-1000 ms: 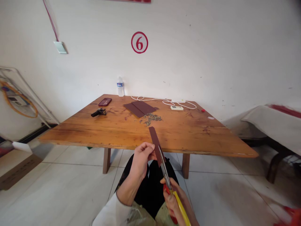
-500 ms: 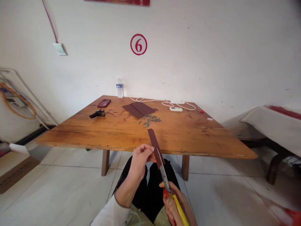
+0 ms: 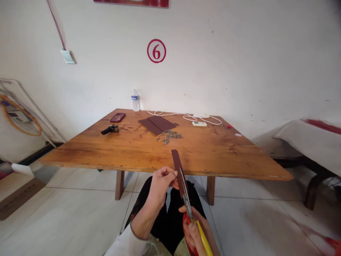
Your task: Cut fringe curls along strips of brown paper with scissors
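My left hand (image 3: 163, 185) pinches a narrow dark maroon strip (image 3: 176, 160), perhaps card or sandpaper, by its left edge above my lap. In my right hand (image 3: 197, 227) is a pair of scissors (image 3: 187, 201) with one red and one yellow handle. Their blades point up and away along the strip's right side, slightly apart, with the strip at them. Larger maroon sheets (image 3: 160, 123) lie on the table, one overlapping another. Just in front of them is a scattered heap of small grey-brown clippings (image 3: 170, 136).
The wooden table (image 3: 128, 151) ends just beyond my hands. On it are a phone (image 3: 117, 117), a black object with a cord (image 3: 110, 129), a water bottle (image 3: 135, 101), a white cable (image 3: 173, 113) and a small white device (image 3: 199, 123). A cardboard box (image 3: 20, 192) sits on the floor at left.
The strip has shifted slightly right and towards me, with its far end lower in view. My left hand has moved a little right with it; the scissors remain alongside.
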`<action>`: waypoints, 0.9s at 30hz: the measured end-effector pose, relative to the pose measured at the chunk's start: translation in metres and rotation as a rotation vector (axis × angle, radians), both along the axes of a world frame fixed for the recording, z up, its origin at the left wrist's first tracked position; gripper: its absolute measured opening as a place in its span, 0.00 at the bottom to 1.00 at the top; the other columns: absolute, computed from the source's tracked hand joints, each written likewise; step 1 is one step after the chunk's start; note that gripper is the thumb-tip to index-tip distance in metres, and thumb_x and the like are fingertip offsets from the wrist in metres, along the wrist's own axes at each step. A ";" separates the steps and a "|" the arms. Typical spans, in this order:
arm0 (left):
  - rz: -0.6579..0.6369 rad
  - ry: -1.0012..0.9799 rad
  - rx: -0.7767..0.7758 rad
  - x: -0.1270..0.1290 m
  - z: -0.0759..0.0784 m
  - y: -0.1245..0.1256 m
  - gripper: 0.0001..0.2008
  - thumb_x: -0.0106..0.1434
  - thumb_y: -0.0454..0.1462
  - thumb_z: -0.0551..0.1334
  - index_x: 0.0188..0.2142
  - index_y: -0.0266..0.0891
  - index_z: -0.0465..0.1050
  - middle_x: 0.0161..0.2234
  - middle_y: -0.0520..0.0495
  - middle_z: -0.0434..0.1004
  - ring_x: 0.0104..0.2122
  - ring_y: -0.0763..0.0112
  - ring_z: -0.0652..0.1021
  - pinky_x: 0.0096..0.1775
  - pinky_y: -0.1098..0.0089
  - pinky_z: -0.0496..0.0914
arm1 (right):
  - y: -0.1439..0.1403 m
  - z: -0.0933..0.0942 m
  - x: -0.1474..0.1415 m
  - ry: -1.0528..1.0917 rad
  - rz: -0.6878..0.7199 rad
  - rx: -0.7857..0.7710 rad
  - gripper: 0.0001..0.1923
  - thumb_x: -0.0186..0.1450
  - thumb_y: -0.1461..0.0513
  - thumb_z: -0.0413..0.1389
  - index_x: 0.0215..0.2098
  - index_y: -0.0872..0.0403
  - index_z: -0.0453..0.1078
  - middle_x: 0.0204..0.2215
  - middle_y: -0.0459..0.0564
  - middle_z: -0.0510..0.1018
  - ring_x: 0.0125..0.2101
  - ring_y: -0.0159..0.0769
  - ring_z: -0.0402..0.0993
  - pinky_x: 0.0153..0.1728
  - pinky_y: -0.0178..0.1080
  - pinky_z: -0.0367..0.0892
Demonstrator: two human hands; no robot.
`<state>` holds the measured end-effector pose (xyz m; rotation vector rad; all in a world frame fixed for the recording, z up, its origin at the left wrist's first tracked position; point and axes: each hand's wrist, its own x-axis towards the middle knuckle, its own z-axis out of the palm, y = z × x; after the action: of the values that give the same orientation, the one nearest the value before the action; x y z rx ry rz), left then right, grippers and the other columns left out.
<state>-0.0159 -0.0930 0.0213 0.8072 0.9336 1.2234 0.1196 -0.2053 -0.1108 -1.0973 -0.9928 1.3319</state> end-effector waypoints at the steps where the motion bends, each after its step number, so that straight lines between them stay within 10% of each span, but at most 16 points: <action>1: 0.001 -0.002 -0.003 0.000 -0.001 0.000 0.21 0.44 0.48 0.83 0.19 0.40 0.75 0.17 0.48 0.77 0.17 0.71 0.76 0.25 0.69 0.73 | 0.000 -0.001 -0.002 0.027 -0.010 -0.028 0.37 0.64 0.29 0.63 0.45 0.53 0.79 0.20 0.34 0.54 0.17 0.24 0.40 0.17 0.32 0.42; 27: -0.058 0.009 -0.061 0.008 -0.006 -0.008 0.20 0.42 0.47 0.81 0.19 0.40 0.74 0.17 0.49 0.77 0.17 0.72 0.76 0.25 0.70 0.73 | 0.000 0.017 -0.002 0.110 -0.086 -0.158 0.43 0.53 0.27 0.70 0.43 0.54 0.78 0.15 0.32 0.57 0.13 0.21 0.44 0.14 0.28 0.43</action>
<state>-0.0075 -0.1005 0.0153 0.7868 0.9446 1.1362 0.1175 -0.2057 -0.0937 -1.1586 -0.7623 1.4028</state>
